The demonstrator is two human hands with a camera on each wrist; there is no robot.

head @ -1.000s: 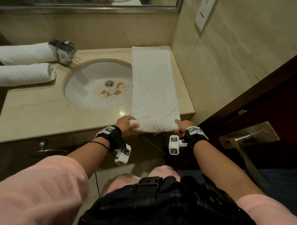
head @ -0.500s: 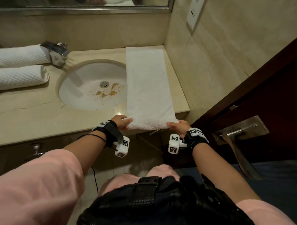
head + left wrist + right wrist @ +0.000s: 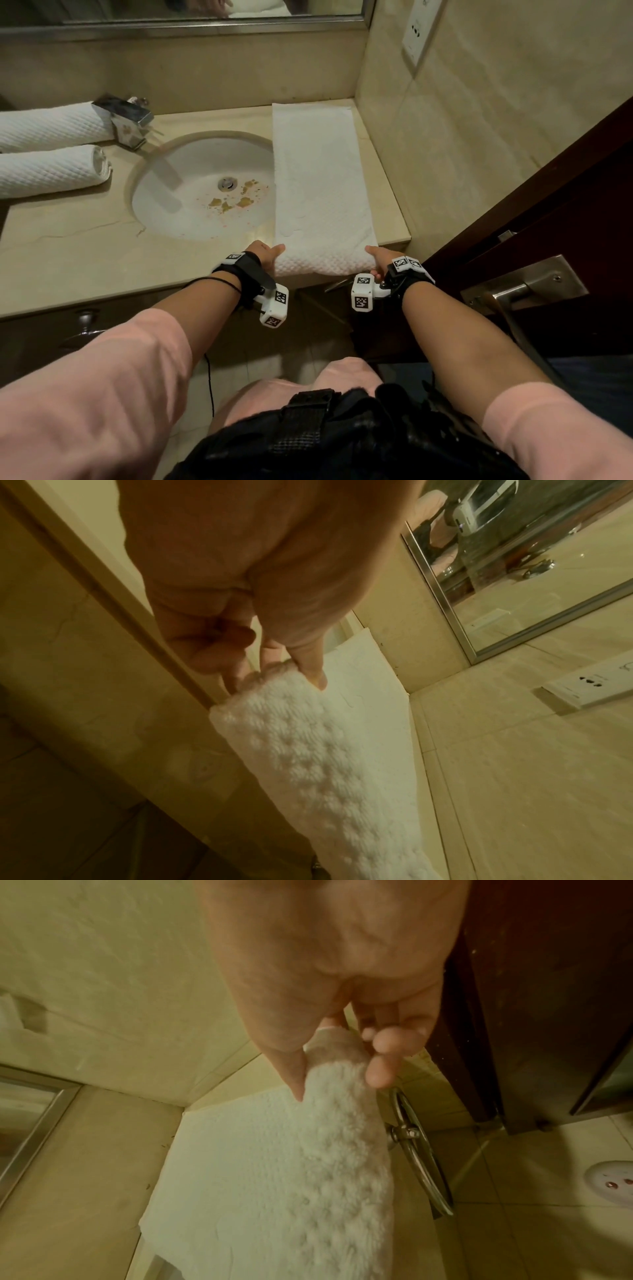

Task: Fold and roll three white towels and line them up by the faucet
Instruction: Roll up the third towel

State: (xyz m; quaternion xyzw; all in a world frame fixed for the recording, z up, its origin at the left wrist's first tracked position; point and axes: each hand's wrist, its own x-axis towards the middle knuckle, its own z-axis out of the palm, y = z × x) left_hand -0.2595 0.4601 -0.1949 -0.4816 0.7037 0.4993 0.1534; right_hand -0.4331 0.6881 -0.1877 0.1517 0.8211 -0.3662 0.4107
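**Third towel: near end curled up at the table edge**

We stand at a beige stone table (image 3: pixel 68 246) w/ an oval white sink (image 3: pixel 191 205) sunk into it; brown flecks lie around the drain. Chrome faucet (image 3: pixel 125 120) sits at the sink's far-left rim. Mirror runs along the back wall, a white wall socket (image 3: pixel 416 32) on the tiled wall to the right, dark wood door w/ a metal lever handle (image 3: pixel 513 291) at far right.

Two rolled towels (image 3: pixel 51 147) lie side by side left of the faucet, the far one touching it. The third towel (image 3: pixel 318 178) lies as a long folded strip to the right of the sink, from back wall to front edge, its left side overlapping the bowl's rim.

Our left hand (image 3: pixel 265 255) and right hand (image 3: pixel 380 260) each pinch a near corner of the strip: grip narrow, thumb on top, fingers under, holding the curled near end.

Vs. 1 s ago: hands at the same corners, but the near end now sits higher and rounder, the first turn of a roll. Rolled pair and faucet unmoved on the table.
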